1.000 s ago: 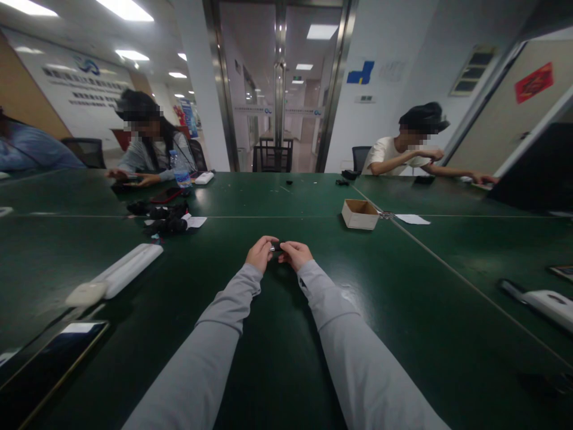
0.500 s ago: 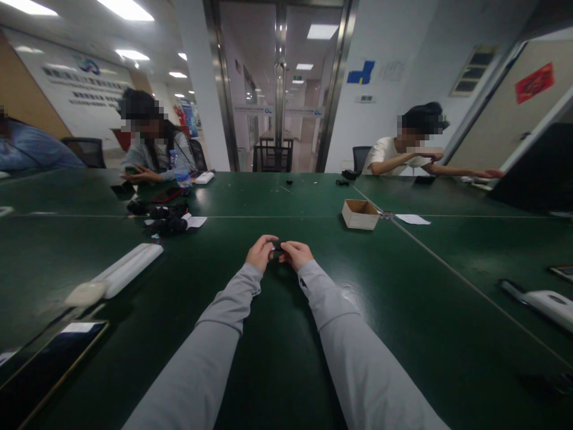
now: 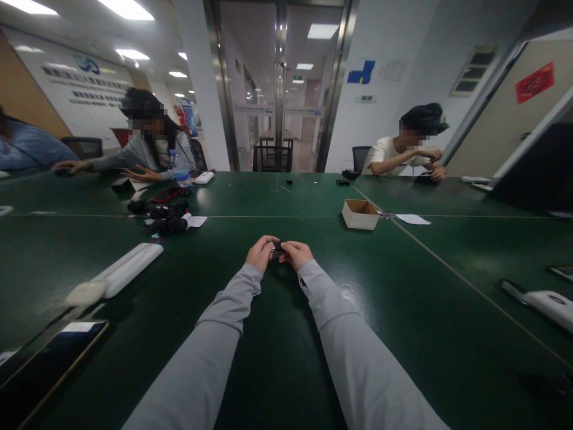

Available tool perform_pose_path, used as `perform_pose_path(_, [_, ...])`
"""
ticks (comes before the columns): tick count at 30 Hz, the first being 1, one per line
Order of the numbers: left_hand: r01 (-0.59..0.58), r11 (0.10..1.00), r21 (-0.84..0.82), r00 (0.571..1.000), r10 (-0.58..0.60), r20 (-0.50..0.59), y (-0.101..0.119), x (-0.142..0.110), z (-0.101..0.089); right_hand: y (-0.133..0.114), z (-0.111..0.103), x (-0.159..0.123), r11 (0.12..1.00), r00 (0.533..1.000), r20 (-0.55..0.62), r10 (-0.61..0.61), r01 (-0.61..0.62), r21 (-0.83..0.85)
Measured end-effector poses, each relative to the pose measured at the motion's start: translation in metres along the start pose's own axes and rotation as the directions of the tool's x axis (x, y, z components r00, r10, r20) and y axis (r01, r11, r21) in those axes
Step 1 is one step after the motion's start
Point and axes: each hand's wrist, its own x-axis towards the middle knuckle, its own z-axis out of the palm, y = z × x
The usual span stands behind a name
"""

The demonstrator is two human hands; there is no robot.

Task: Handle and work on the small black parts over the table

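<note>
Between my fingertips is a small dark object with a light, shiny end on its left side; it is too small for me to tell its kind. My left hand is closed in a pinch on its left end. My right hand pinches the same object from the right, fingers curled. Both hands are close together over the middle of the green table. My fingers hide part of the object.
An open cardboard box stands ahead to the right, beside a white paper. On the left lie a white power strip, a phone and black gear. A bottle stands farther back. Several people sit around the table.
My hands have hardly moved; slightly more of the dark object shows. The person at left has stretched an arm out to the left. The person at right has drawn an outstretched arm back in.
</note>
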Motion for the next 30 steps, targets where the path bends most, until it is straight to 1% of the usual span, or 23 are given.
perform_pose_path(11, [0.0,0.999,-0.041,1.0,0.001,0.016,-0.0033,0.0016,0.0012,0.0007,-0.0006,0.0007,1.0,1.0,0.009,-0.003,0.003,0.009])
perform_pose_path(21, [-0.013,1.0,-0.002,1.0,0.013,0.011,-0.0013,0.0002,0.0008,0.0005,-0.0008,0.0002,1.0,1.0,0.006,-0.012,0.012,-0.002])
perform_pose_path(26, [-0.012,1.0,0.01,1.0,0.012,-0.009,-0.0016,-0.0001,0.0016,0.0001,-0.0006,0.0001,1.0,1.0,-0.002,-0.005,0.005,0.009])
perform_pose_path(30, [-0.014,0.999,-0.029,1.0,0.014,-0.001,-0.0015,0.0,0.0016,0.0004,-0.0007,0.0007,1.0,1.0,0.0,0.002,-0.002,0.022])
